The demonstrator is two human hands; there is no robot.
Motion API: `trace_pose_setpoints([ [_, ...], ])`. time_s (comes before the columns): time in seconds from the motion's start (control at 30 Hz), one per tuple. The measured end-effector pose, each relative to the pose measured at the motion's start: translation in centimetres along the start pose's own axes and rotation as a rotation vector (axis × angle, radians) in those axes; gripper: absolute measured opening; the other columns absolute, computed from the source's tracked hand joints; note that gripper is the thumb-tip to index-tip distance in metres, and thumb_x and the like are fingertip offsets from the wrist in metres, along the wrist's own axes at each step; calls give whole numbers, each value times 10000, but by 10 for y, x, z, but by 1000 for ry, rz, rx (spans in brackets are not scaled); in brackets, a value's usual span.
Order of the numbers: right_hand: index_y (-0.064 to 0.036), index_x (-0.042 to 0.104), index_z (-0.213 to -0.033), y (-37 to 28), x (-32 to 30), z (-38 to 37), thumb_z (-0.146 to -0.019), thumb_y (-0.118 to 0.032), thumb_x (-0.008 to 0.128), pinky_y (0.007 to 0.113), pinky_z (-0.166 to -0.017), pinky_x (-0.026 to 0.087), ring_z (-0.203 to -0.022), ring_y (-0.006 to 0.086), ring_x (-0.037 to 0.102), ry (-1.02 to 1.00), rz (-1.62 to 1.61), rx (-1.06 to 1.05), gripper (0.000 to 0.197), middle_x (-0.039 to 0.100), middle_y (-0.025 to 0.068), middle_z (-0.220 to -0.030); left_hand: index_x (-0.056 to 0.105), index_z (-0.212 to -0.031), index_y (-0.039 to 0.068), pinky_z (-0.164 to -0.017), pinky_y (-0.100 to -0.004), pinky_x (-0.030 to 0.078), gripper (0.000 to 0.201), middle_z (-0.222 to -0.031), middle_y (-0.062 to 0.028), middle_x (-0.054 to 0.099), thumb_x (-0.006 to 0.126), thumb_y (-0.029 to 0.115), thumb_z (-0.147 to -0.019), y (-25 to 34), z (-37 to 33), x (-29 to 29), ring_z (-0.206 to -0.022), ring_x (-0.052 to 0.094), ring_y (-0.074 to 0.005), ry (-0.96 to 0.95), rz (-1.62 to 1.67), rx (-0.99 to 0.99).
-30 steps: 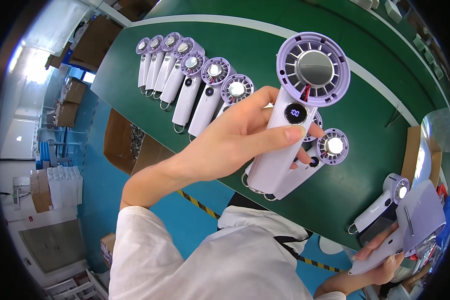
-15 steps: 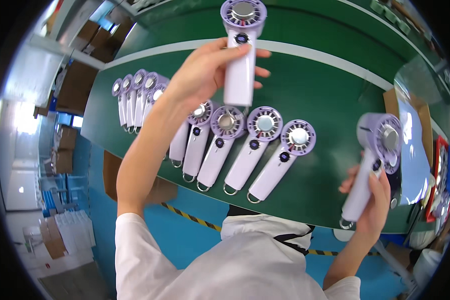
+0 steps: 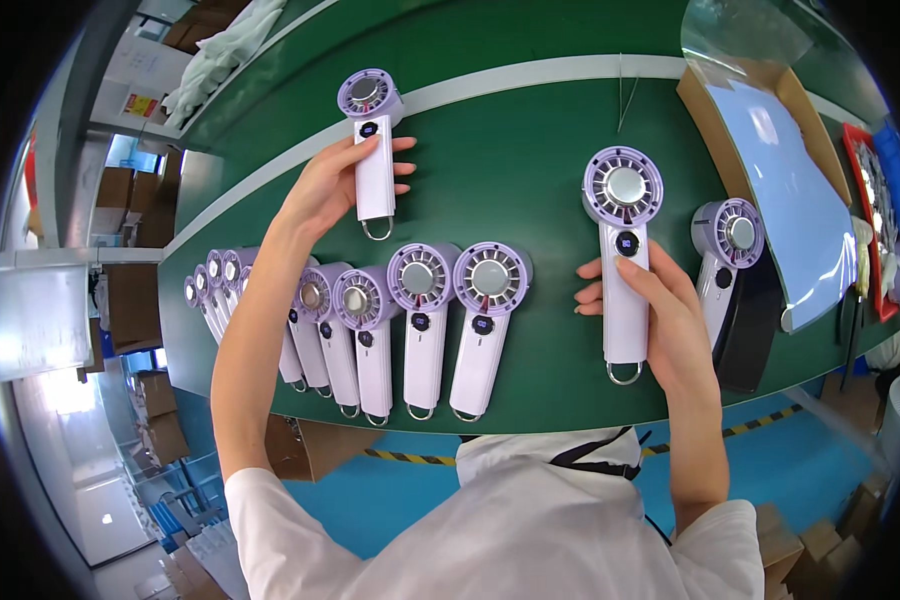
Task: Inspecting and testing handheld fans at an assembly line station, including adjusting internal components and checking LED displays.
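My left hand (image 3: 332, 180) is closed round the pale purple handle of a handheld fan (image 3: 374, 175), held upright over the far side of the green table (image 3: 500, 120). In my right hand (image 3: 670, 310) is a second handheld fan (image 3: 625, 290), its thumb lying below the round dark display. Both fans have a purple slotted head with a silver disc in the middle and a metal ring at the handle's foot. A row of like fans (image 3: 420, 360) lies between my arms, overlapping toward the left. One more fan (image 3: 716, 290) lies right of my right hand, partly hidden by it.
A black flat object (image 3: 746, 335) lies beside the rightmost fan. Behind it stands an open cardboard box (image 3: 715, 125) with a pale blue sheet (image 3: 775, 180) over it. A red tray (image 3: 863, 200) of small parts is at the far right. Cardboard boxes (image 3: 160, 415) stand off to the left.
The view has swung to the right. My right hand has brought its fan in from the right, and it now stands upright with its front showing. The left hand still grips its fan.
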State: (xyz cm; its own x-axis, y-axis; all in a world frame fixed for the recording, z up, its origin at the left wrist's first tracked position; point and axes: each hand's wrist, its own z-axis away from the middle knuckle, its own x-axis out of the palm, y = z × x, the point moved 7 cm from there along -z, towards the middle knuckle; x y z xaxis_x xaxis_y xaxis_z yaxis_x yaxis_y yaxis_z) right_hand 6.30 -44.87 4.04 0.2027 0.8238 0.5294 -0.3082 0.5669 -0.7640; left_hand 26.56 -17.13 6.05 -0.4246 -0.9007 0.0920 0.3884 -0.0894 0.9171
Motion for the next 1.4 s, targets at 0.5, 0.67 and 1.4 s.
trace_pose_setpoints([
  [0.5, 50, 502, -1223, 12, -4, -3, -952, -137, 558, 371, -783, 574, -834, 242, 686, 33, 4, 41, 334, 659, 190, -1018, 440, -1289, -30, -870, -457, 567, 410, -1204, -191, 609, 556, 211, -978, -16, -6, -9, -1032, 645, -289, -29, 55, -42],
  [0.67, 48, 512, -1218, 9, -6, 0, -960, -138, 546, 373, -775, 581, -845, 253, 688, 71, 72, 37, 320, 658, 194, -1017, 519, -1172, -45, -760, -344, 567, 525, -964, -116, 611, 710, 333, -862, -6, -1, -3, -810, 642, -197, 181, -369, -88],
  [1.4, 54, 309, -1370, -44, -10, -23, -869, -140, 654, 451, -988, 422, -1139, 441, 503, 413, 997, -530, 638, 425, 298, -1293, 553, -1223, -47, -733, -351, 509, 616, -940, -157, 680, 675, 444, -871, 6, 43, -16, -796, 655, -237, 412, -1067, 237],
])
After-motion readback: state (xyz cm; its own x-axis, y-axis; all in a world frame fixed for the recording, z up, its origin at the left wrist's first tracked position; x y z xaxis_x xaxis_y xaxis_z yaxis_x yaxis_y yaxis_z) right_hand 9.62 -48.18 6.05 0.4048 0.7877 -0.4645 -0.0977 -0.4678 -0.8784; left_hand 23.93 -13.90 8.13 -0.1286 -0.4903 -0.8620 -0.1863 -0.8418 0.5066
